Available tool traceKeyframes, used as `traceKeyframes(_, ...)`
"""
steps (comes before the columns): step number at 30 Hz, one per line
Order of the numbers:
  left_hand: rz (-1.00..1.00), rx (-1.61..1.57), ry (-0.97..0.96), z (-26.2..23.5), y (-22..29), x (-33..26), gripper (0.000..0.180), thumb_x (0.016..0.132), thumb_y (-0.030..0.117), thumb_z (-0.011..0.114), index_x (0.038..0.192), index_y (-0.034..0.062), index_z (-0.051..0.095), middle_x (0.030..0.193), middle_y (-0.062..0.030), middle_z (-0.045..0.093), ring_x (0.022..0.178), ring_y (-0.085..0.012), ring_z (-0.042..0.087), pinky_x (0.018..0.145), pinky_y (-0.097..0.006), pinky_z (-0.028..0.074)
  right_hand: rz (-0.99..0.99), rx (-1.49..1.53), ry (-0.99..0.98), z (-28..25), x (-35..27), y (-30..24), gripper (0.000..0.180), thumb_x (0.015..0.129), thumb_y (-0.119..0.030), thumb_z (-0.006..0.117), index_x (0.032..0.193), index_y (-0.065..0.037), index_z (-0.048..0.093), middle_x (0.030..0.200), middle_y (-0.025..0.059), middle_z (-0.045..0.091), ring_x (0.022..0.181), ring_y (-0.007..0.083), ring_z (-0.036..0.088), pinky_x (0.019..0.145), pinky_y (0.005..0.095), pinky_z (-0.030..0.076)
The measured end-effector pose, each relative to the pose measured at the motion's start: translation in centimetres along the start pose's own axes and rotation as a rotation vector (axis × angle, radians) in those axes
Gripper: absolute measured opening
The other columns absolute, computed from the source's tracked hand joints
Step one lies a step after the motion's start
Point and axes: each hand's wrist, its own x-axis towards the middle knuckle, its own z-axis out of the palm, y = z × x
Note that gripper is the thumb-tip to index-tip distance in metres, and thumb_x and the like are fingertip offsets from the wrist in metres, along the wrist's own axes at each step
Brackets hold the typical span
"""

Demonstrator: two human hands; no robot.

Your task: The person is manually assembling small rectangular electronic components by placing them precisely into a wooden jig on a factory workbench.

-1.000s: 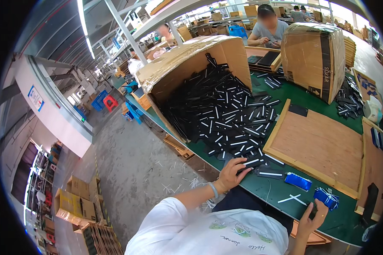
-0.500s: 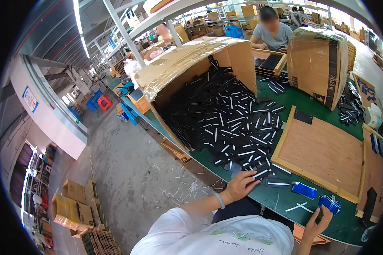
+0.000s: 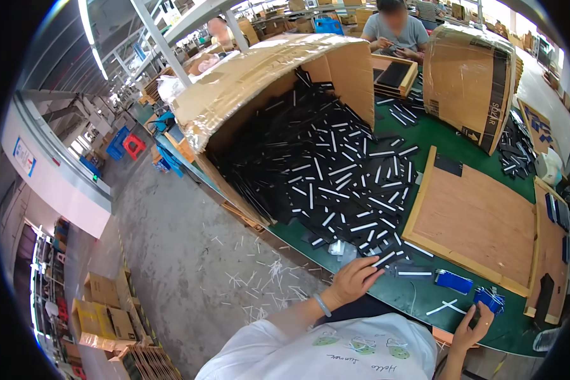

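My left hand (image 3: 353,280) is closed on a flat black strip (image 3: 386,259) with a white band along it, near the table's front edge. Beyond it a large heap of similar black strips (image 3: 345,183) spills from a cardboard box (image 3: 253,69) lying on its side. My right hand (image 3: 475,326) reaches a small stack of blue pieces (image 3: 489,300) with white edges. Its fingertips touch the stack's near side, and a gap shows between thumb and fingers. Another blue stack (image 3: 453,282) lies just left, with crossed white strips (image 3: 446,308) in front of it.
A shallow wooden tray (image 3: 475,215) takes up the right of the green table (image 3: 392,297). Behind it stands another cardboard box (image 3: 467,85). Across the table sits a person (image 3: 396,31) by further wooden trays. White scraps (image 3: 275,275) litter the floor to the left.
The whole view has shifted slightly. My left hand keeps the black strip, and my right hand stays by the blue stack with little visible movement. The person opposite has raised their hands.
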Motion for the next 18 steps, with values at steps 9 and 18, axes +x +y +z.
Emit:
traceKeyframes(9,-0.532,-0.504,0.021,0.0,4.3,0.7,0.057,0.066,-0.009,0.076,0.111,0.0034,0.043,0.111,-0.0143,0.055,0.104,-0.0214,0.055,0.090,-0.032,0.045,0.193,0.195,0.060,-0.5,0.4,-0.6,0.014,0.082,0.005,0.059,0.095,0.001,0.060,0.094,0.0134,0.060,0.085,0.0254,0.056,0.076,0.0320,0.045)
traceKeyframes(18,-0.593,-1.020,-0.338,5.5,9.0,3.1,0.063,0.064,-0.011,0.077,0.114,0.0017,0.041,0.108,-0.0167,0.058,0.100,-0.0198,0.059,0.087,-0.030,0.049,-0.141,0.490,-0.333,0.1,7.2,-4.5,0.022,0.060,-0.004,0.078,0.078,-0.003,0.065,0.079,0.0070,0.060,0.067,0.0207,0.054,0.055,0.0291,0.041)
